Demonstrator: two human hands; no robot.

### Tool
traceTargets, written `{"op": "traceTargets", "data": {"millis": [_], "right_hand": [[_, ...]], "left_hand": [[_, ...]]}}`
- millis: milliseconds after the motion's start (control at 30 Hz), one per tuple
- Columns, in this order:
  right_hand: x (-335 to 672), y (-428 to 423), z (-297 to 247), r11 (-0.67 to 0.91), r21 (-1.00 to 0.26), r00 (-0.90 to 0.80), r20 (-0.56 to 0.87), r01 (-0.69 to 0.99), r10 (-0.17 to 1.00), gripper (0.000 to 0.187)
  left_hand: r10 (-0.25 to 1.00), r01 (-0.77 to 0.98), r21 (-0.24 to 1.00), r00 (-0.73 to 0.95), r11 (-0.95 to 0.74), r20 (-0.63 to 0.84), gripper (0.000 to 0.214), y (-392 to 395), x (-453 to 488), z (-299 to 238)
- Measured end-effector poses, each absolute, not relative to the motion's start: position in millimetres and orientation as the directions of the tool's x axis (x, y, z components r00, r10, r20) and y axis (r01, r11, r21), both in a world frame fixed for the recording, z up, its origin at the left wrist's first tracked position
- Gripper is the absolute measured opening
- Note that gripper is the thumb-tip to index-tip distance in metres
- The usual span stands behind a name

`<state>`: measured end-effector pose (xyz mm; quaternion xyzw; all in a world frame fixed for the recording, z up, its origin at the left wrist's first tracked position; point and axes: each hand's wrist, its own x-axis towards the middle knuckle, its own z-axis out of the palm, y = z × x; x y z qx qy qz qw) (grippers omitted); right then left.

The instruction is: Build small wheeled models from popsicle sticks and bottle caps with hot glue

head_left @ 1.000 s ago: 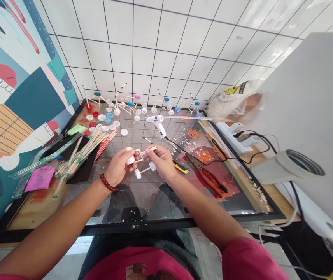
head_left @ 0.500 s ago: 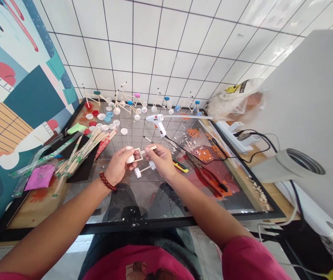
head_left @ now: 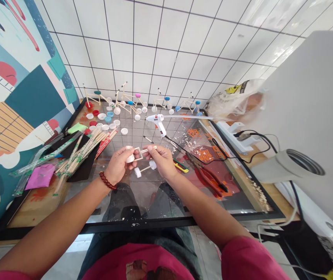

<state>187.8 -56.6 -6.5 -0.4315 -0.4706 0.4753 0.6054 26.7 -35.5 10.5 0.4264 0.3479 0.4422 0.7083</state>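
Observation:
My left hand (head_left: 116,165) is closed around a white bottle cap (head_left: 130,159) that has a small frame of wooden sticks (head_left: 138,158) attached. Between the thumb and fingers of my right hand (head_left: 164,163) is a short wooden stick (head_left: 154,147), which meets the right side of that frame; whether it is joined there I cannot tell. Just below both hands, a pair of white caps linked by a stick (head_left: 145,168) lies on the glass tabletop (head_left: 151,194). Beyond the hands rests a white hot glue gun (head_left: 158,123) with a long glue stick in its back.
Small stick-and-cap models (head_left: 130,103) line the back edge. Loose bottle caps (head_left: 108,119) and bundled chopsticks (head_left: 80,155) lie left. To the right are a yellow-green cutter knife (head_left: 181,167), red-handled pliers (head_left: 213,181), the glue gun's black cord and a power strip (head_left: 235,136).
My right thumb and fingers have shifted slightly on the short stick. My left hand, the cap and the frame have stayed nearly still.

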Motion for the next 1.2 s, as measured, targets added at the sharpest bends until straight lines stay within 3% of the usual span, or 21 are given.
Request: {"op": "traceTargets", "data": {"millis": [1200], "right_hand": [[183.5,-57.2,-1.2,0.178,-0.97,0.129,0.158,-0.166,0.979,0.036]], "left_hand": [[0.916,-0.315,0.916,0.382,0.25,-0.119,0.026,-36.1,26.9,11.6]]}}
